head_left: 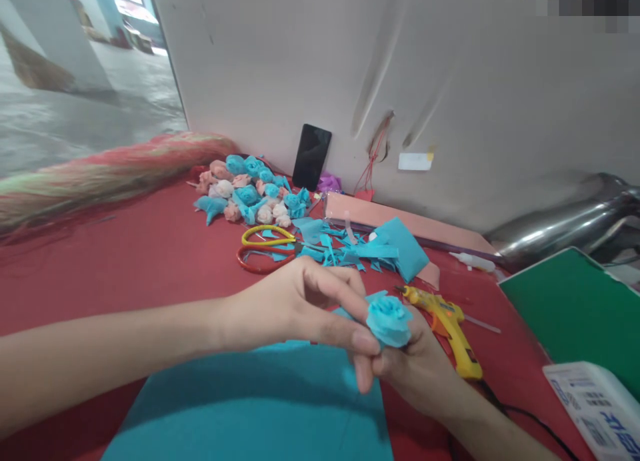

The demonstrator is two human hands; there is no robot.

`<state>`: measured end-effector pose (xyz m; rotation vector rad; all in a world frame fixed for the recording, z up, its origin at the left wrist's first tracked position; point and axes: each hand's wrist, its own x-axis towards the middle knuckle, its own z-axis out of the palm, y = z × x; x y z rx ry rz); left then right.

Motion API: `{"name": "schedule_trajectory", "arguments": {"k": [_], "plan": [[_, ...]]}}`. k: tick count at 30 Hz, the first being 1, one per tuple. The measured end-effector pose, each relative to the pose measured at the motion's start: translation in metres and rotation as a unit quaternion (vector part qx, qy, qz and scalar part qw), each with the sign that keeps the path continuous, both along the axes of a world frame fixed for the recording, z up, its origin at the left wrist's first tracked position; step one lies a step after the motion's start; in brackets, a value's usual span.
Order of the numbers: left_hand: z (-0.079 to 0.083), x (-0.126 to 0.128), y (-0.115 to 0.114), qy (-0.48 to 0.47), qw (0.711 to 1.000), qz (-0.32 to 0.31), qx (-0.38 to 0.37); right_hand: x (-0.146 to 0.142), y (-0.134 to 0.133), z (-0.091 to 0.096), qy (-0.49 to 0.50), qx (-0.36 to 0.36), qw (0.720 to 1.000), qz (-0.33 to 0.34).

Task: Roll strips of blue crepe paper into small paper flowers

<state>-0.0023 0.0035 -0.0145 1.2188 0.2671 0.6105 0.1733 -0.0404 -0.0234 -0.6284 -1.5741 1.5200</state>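
Note:
A blue crepe-paper rose (389, 321) is held between both hands above the red table (200, 274). My left hand (305, 308) pinches its left edge between thumb and fingers. From below and the right, my right hand (425, 364) grips the base, with its fingertips partly hidden behind the flower. Under my hands lies a large blue paper sheet (250, 401). To the right is a yellow glue gun (447, 324) with an orange trigger. Scissors (267, 248) with one yellow and one red handle rest beyond my left hand, beside blue paper scraps (340, 244).
Finished pink, white and blue paper flowers (250, 188) are heaped at the back left. A black phone (313, 156) leans against the pale wall panel (280, 61). Pink paper (400, 221) lies along the back. A green board (580, 308) and white box (595, 408) stand right.

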Motion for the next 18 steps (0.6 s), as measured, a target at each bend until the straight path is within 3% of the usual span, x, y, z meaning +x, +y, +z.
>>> {"name": "schedule_trajectory", "arguments": {"k": [7,10,13,16,18], "plan": [[-0.002,0.003,-0.006,-0.027,0.999,-0.013,-0.036,-0.005,-0.004,-0.005,0.042,-0.071,0.996,0.023],[0.001,0.002,-0.008,-0.024,0.999,0.006,-0.023,-0.003,-0.004,-0.001,0.019,-0.048,0.999,0.005],[0.011,-0.001,-0.008,0.011,0.991,0.089,0.100,-0.001,-0.003,0.007,-0.065,0.135,0.984,-0.097],[0.022,-0.005,-0.007,0.047,0.932,0.184,0.309,0.002,-0.004,0.013,-0.140,0.351,0.908,-0.180],[0.026,-0.007,-0.008,0.052,0.886,0.209,0.412,0.004,-0.005,0.015,-0.184,0.422,0.867,-0.191]]}}
